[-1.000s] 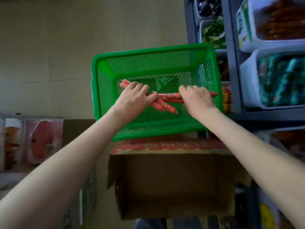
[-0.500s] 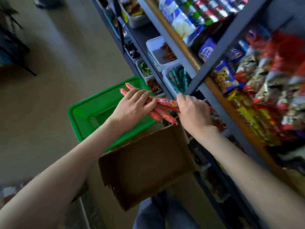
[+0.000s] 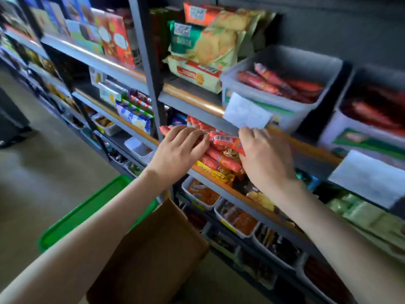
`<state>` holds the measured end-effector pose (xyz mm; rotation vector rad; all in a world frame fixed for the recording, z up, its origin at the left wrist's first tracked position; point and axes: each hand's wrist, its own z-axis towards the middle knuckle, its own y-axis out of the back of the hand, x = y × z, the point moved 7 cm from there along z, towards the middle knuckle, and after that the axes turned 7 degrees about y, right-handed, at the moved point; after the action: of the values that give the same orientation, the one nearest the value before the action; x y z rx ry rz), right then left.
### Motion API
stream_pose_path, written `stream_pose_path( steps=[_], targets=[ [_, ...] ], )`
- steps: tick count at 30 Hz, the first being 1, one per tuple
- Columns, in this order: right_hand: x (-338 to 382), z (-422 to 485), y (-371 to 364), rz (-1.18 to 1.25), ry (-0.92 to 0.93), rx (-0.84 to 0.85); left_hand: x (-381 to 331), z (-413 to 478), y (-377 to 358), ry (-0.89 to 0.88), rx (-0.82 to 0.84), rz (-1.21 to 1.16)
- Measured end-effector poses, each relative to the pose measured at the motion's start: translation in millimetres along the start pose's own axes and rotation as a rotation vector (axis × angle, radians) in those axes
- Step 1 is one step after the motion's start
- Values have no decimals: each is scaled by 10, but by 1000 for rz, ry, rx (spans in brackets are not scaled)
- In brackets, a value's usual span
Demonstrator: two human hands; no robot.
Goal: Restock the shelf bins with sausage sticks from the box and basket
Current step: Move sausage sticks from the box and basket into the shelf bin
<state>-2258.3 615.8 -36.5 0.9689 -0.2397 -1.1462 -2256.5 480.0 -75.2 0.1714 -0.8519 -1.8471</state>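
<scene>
A bundle of red-orange sausage sticks [image 3: 221,150] is held between both hands in front of the shelf, below the upper shelf edge. My left hand [image 3: 178,151] grips the bundle's left end from above. My right hand [image 3: 264,157] grips its right end. Up on the shelf to the right stands a grey bin [image 3: 285,84] holding red sausage sticks, with a white paper label on its front. A second bin [image 3: 370,119] with red sticks sits further right. The green basket [image 3: 87,213] and the brown cardboard box [image 3: 153,255] lie below my arms.
Grey metal shelving [image 3: 151,69] fills the right side, packed with snack packets and cracker packs [image 3: 203,51]. Lower shelves carry several white trays of snacks [image 3: 236,218]. Beige floor lies to the left.
Both hands have lifted the sausage bundle out of the green basket and up to the shelf. The view has swung up from the basket to the shelf bins.
</scene>
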Motion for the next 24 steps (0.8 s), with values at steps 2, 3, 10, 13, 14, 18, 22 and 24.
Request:
stream_pose_path(
  steps=[2, 3, 10, 13, 14, 18, 22, 24],
  targets=[
    [-271, -113, 307, -48, -53, -30, -227, 301, 152, -33, -78, 13],
    [-388, -163, 426, -62, -77, -40, -312, 430, 222, -45, -116, 16],
    [-1200, -601, 1147, -126, -303, -194, -715, 1179, 380, -183, -246, 14],
    [-1449, -661, 1235, -164, -373, -214, -617, 1369, 260, -184, -246, 37],
    [-1498, -643, 1216, -176, -389, -194, -560, 1410, 221, -181, -250, 43],
    [-1573, -383, 1028, -231, -396, -130, -247, 1475, 85, -173, -260, 65],
    [-1547, 105, 812, -282, -382, -94, 161, 1513, 16, -149, -275, 66],
    [-1478, 381, 688, -338, -366, -52, 357, 1531, -20, -132, -275, 52]
  ],
)
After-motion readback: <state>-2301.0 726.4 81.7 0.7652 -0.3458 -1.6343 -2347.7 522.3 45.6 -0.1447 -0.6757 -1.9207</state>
